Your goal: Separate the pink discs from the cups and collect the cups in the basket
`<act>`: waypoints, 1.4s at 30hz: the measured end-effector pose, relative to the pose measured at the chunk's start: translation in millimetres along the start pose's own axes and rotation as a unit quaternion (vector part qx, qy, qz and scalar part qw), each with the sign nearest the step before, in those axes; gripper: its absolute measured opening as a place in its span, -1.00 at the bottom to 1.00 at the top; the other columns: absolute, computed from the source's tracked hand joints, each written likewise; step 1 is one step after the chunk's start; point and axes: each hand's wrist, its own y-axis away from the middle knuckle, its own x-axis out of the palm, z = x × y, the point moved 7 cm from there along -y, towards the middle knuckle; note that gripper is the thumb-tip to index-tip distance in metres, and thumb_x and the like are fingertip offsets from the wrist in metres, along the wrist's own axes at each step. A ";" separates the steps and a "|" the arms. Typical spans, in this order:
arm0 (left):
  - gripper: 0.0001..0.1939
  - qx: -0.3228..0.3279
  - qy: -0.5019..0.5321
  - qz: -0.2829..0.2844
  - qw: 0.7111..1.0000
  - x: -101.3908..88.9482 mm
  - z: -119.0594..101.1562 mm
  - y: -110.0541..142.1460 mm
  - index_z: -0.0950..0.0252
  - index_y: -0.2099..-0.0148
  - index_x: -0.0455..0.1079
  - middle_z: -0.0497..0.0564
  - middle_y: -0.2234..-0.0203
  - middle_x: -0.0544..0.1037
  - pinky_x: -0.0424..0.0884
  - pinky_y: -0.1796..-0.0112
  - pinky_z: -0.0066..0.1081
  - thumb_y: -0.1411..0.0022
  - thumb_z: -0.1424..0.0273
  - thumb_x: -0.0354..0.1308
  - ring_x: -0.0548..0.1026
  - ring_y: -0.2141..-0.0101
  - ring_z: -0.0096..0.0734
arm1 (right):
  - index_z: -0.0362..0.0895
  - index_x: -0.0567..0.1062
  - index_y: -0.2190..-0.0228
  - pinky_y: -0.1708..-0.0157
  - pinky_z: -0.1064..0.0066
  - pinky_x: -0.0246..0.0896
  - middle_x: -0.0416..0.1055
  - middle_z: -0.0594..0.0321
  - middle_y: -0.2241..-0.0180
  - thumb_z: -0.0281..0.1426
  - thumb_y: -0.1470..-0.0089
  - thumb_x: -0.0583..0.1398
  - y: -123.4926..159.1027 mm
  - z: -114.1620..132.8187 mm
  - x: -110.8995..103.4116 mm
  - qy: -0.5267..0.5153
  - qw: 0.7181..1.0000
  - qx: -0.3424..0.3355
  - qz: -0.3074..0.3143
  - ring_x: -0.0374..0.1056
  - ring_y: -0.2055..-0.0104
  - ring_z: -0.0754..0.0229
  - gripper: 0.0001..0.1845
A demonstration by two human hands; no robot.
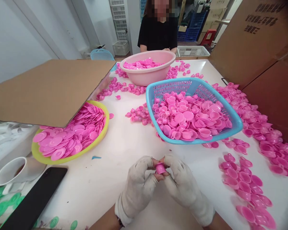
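Note:
Both my hands wear off-white fingerless gloves and meet at the near middle of the white table (pixel 124 150). My left hand (pixel 138 187) and my right hand (pixel 182 185) pinch one small pink plastic cup (pixel 160 167) between their fingertips. Just beyond them stands a blue mesh basket (pixel 194 85) heaped with pink cups and saucers. To the left a yellow tray (pixel 42 157) holds a pile of pink discs, partly under a cardboard sheet (pixel 50 89).
A pink basin (pixel 148 76) of pink pieces stands at the far side, with a person in black behind it. Loose pink cups lie along the right, beside a large cardboard box (pixel 266 57). A white mug (pixel 11 172) and a black phone (pixel 36 199) are near left.

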 end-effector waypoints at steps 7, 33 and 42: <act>-0.73 -0.161 0.161 0.016 0.973 0.1 19.4 -8.0 0.29 0.12 0.27 -0.03 0.40 0.51 0.44 0.35 -0.42 -0.18 0.28 0.16 0.50 0.41 -0.43 | -0.09 0.20 -0.05 0.13 0.27 0.32 0.33 0.10 0.06 -0.46 -0.10 0.12 0.0 -1.7 -3.8 -0.057 0.998 -0.007 0.008 0.30 0.03 0.10 -0.54; -0.77 0.205 -0.073 -0.015 0.976 -12.7 -33.9 11.5 0.21 0.13 0.34 -0.01 0.31 0.48 0.43 0.26 -0.45 -0.15 0.56 0.11 0.48 0.29 -0.43 | -0.05 0.29 0.17 0.35 0.44 0.29 0.33 0.27 0.33 -0.46 -0.15 0.00 11.0 11.0 -8.7 -0.112 0.992 -0.055 0.002 0.32 0.36 0.25 -0.80; -0.85 0.060 -0.007 -0.011 0.998 -9.5 0.9 0.4 0.26 0.26 0.39 -0.01 0.45 0.52 0.41 0.37 -0.44 -0.18 0.28 0.13 0.48 0.42 -0.38 | -0.11 0.33 0.38 0.42 0.46 0.18 0.30 0.30 0.46 -0.27 -0.20 -0.02 1.6 6.7 3.0 -0.118 0.993 0.030 0.012 0.27 0.42 0.27 -0.77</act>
